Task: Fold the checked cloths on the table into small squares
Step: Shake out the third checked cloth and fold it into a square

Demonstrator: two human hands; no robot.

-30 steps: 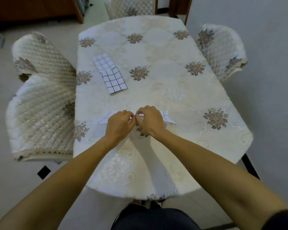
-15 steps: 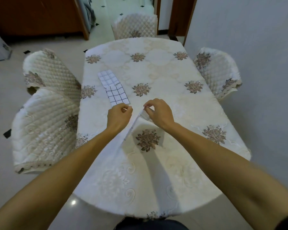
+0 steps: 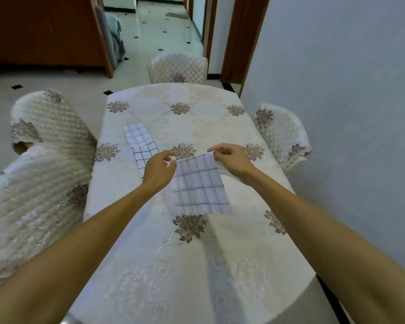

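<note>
A white cloth with blue checks [image 3: 200, 187] hangs in the air above the middle of the table [image 3: 220, 265]. My left hand [image 3: 159, 169] pinches its top left corner and my right hand [image 3: 232, 160] pinches its top right corner, so it is spread between them. Two folded checked cloths lie at the left of the table: a pale one [image 3: 137, 134] farther away and one with darker lines [image 3: 144, 155] nearer, partly hidden by my left hand.
Quilted cream chairs stand to the left [image 3: 47, 122], far end [image 3: 178, 67] and right [image 3: 281, 134] of the table. A grey wall runs close along the right side. The tablecloth has brown flower motifs.
The hands have lifted the cloth from the table's near part and drawn apart, spreading it open in the air. The view has tilted up towards the far end of the room.
</note>
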